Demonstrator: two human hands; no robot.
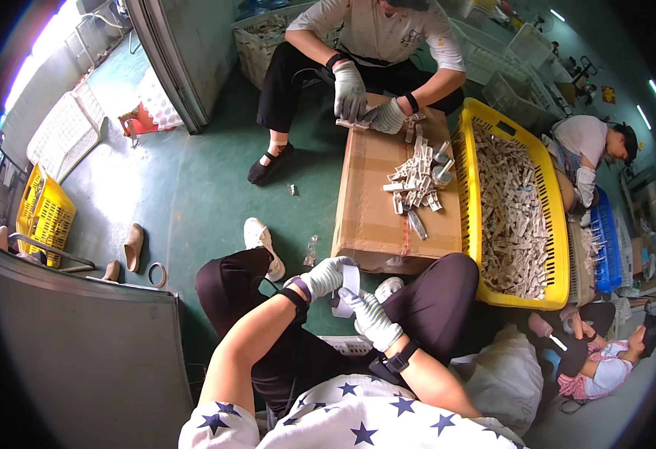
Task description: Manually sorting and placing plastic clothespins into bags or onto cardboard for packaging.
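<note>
My left hand (323,280), in a pale knit glove, is closed on a white curved strip (351,280) whose exact kind I cannot make out. My right hand (373,322), gloved too, pinches the strip lower down, where it bends beside a greyish part. Both hands are above my lap, just short of the near edge of a cardboard box (373,206). On that box lies a heap of small beige plastic pieces (417,178), with metal-topped objects (441,173) and a grey slim tool (417,225) beside it.
Right of the box, a yellow crate (557,224) is filled with similar beige pieces. Across it sits a co-worker, gloved hands (352,93) at a small piece. More people work at the right. Slippers (134,247) and another yellow basket (58,213) stand at left; a white sack (504,370) lies near my right.
</note>
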